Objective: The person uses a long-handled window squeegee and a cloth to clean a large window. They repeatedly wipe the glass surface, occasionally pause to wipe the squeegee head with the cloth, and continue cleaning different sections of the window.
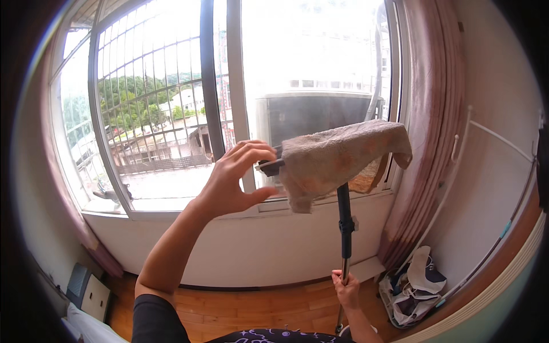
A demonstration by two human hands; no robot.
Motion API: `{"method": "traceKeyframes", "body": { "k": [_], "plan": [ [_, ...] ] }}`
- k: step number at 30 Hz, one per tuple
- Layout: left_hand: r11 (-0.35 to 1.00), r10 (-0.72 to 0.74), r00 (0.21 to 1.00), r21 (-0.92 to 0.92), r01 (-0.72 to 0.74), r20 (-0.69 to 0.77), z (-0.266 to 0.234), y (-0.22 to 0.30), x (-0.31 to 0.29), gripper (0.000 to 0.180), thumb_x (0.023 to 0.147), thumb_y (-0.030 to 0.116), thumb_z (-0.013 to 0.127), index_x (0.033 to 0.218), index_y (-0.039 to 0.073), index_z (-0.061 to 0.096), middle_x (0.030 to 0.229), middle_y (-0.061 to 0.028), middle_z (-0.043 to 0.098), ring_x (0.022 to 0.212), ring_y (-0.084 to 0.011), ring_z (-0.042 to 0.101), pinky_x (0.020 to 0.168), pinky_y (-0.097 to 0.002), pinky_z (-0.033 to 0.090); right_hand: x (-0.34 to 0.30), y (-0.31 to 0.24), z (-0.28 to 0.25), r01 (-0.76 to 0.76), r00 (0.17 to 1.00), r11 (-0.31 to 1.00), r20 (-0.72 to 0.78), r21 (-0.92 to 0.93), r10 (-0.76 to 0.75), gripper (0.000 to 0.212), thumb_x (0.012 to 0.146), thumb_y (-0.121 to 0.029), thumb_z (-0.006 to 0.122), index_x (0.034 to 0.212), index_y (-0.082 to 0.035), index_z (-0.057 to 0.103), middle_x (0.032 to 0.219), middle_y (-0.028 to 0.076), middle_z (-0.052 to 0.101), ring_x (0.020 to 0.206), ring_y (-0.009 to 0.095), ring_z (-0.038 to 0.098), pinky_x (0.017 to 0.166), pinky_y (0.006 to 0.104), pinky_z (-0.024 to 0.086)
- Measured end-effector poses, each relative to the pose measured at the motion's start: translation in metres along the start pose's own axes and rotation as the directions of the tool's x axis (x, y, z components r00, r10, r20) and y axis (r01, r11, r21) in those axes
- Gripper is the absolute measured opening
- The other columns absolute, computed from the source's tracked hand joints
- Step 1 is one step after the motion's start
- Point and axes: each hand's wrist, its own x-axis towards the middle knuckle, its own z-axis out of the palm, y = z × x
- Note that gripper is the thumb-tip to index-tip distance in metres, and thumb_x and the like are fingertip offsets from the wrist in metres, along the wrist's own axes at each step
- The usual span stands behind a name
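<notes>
One hand of ours, the right hand (346, 290), is wrapped round the pole (345, 223), and a slack grip could let its head (271, 167) tip. Above, our left hand (233, 176) is spread, thumb apart, beside the head's dark end, contact unclear; the cloth (337, 155), draped unevenly there, could slip off in front of the window (235, 86).
</notes>
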Motion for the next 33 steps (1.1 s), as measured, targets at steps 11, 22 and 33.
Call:
{"method": "traceKeyframes", "body": {
  "k": [11,22,33],
  "plan": [
    [0.97,0.227,0.933,0.155,-0.19,-0.278,0.023,-0.003,0.0,0.026,0.074,-0.003,0.061,0.099,0.002,0.061,0.093,-0.0074,0.062,0.08,-0.0194,0.061,0.066,-0.0265,0.051,-0.016,-0.016,0.003,0.204,0.975,0.856,0.021,-0.476,-0.221,0.016,0.08,-0.021,0.066,0.09,-0.009,0.067,0.056,-0.002,0.047,0.05,0.008,0.044,0.046,0.0273,0.037],
    [0.896,-0.37,0.756,-0.423,0.137,-0.539,0.005,-0.002,-0.012,0.023,0.084,0.005,0.055,0.105,-0.001,0.058,0.086,-0.0079,0.062,0.075,-0.0102,0.056,0.067,-0.0232,0.045,-0.019,-0.023,0.016,0.089,0.996,0.954,0.018,-0.286,-0.088,0.015,0.079,-0.009,0.067,0.094,-0.009,0.068,0.058,-0.009,0.042,0.054,0.004,0.038,0.047,0.0215,0.034],
    [0.98,0.146,0.798,0.193,-0.038,-0.585,-0.003,0.01,-0.011,0.051,0.076,0.045,0.068,0.103,0.003,0.06,0.078,-0.0073,0.058,0.073,-0.0205,0.055,0.061,-0.03,0.045,-0.002,-0.009,0.03,-0.178,0.982,0.728,0.169,0.662,0.087,0.014,0.082,0.001,0.058,0.094,0.0,0.065,0.065,-0.007,0.047,0.055,0.002,0.041,0.048,0.0175,0.033]
  ]
}}
